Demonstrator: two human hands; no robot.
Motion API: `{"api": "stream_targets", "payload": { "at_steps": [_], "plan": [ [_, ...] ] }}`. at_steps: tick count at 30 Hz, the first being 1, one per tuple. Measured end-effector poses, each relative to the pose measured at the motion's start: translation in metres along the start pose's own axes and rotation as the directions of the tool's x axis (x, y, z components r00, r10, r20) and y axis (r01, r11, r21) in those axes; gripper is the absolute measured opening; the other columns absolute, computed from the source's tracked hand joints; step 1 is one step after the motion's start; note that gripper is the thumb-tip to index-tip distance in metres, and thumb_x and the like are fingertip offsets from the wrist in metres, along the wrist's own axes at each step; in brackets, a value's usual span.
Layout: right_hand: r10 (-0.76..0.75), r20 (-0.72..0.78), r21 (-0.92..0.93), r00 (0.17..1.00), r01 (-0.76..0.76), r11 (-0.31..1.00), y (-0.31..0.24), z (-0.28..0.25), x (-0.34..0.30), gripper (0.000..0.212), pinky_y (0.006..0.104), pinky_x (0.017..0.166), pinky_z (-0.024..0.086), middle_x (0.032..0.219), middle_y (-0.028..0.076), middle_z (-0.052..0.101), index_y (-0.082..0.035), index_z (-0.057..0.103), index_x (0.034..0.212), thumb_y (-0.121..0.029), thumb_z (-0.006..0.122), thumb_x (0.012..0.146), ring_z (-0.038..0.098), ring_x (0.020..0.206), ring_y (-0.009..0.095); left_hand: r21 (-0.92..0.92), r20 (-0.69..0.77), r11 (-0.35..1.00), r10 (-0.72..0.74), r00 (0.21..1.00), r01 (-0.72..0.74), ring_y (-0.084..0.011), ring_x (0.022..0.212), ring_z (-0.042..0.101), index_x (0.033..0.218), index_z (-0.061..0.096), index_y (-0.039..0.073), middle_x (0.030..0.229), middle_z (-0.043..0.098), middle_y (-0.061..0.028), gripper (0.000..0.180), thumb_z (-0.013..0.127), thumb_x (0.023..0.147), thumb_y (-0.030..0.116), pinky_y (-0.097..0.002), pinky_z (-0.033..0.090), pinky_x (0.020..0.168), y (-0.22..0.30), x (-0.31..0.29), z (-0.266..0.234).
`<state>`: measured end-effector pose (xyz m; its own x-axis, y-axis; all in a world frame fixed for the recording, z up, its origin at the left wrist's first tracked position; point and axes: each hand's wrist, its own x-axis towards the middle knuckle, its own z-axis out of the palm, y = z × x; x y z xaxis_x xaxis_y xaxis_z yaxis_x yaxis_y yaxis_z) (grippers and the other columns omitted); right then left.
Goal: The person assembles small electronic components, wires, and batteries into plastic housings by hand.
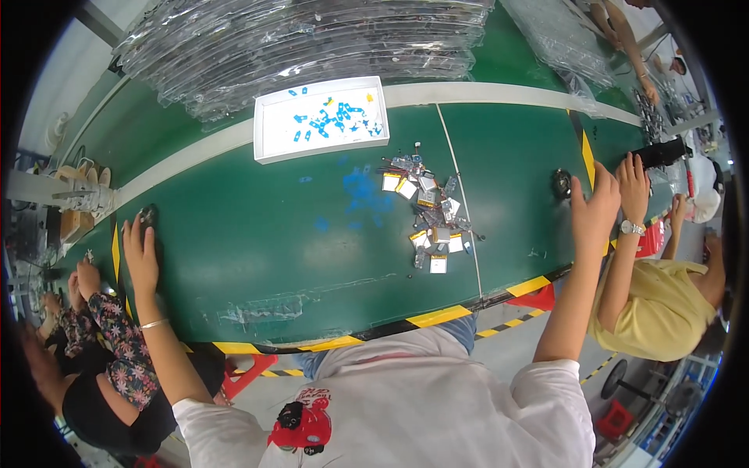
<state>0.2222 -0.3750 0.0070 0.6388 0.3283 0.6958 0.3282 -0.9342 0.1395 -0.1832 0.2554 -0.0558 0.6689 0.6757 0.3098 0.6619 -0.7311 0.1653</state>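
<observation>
My left hand (141,261) is at the left of the green table, fingers stretched forward. Its fingertips are beside a small dark roundish object (149,214); whether they touch it I cannot tell. My right hand (595,209) is far to the right, thumb and fingers apart, with another dark rounded object (561,184) just left of the thumb. Between the hands lies a loose pile of small parts (427,203): flat silver-white pouch batteries with yellow edges, mixed with clear and dark pieces. Behind it, a shallow white box (273,144) holds several small blue pieces.
Stacked clear plastic trays (312,47) stand along the back. Yellow-and-black tape (439,317) runs along the table's near edge. A co-worker in yellow (651,308) is at the right, reaching toward a black object (662,154); another in a floral sleeve (131,351) sits at the left.
</observation>
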Motion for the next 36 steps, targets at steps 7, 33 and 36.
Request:
{"api": "stream_targets", "payload": {
  "at_steps": [7, 33, 36],
  "plan": [
    [-0.375, 0.336, 0.780, 0.864, -0.031, 0.626, -0.131, -0.025, 0.026, 0.015, 0.0346, 0.078, 0.048, 0.089, 0.013, 0.064, -0.001, 0.067, 0.091, -0.008, 0.066, 0.078, 0.061, 0.087, 0.029, -0.231, 0.109, 0.942, 0.273, 0.956, -0.243, -0.0393, 0.133, 0.032, 0.131, 0.050, 0.010, 0.145, 0.034, -0.0200, 0.046, 0.059, 0.086, 0.019, -0.0448, 0.025, 0.110, 0.167, -0.028, -0.016],
    [-0.638, 0.574, 0.522, 0.513, -0.830, -0.198, -0.220, -0.039, 0.026, 0.011, 0.0224, 0.069, 0.046, 0.078, 0.004, 0.063, 0.001, 0.065, 0.094, 0.000, 0.060, 0.085, 0.058, 0.074, 0.010, -0.927, 0.343, -0.020, 0.351, 0.871, 0.373, -0.0115, 0.074, 0.063, 0.103, 0.062, 0.000, 0.088, 0.066, -0.0073, 0.017, 0.061, 0.086, -0.001, -0.0229, 0.052, 0.066, 0.343, -0.030, -0.015],
    [-0.627, 0.567, 0.483, 0.535, -0.832, -0.273, -0.218, -0.032, 0.022, 0.017, 0.0227, 0.071, 0.045, 0.082, 0.004, 0.063, 0.000, 0.064, 0.101, 0.001, 0.058, 0.085, 0.057, 0.075, 0.010, -0.851, 0.462, -0.100, 0.328, 0.824, 0.516, -0.0107, 0.070, 0.061, 0.098, 0.061, 0.001, 0.085, 0.065, -0.0069, 0.011, 0.060, 0.087, 0.002, -0.0227, 0.051, 0.063, 0.339, -0.027, -0.018]
  ]
}}
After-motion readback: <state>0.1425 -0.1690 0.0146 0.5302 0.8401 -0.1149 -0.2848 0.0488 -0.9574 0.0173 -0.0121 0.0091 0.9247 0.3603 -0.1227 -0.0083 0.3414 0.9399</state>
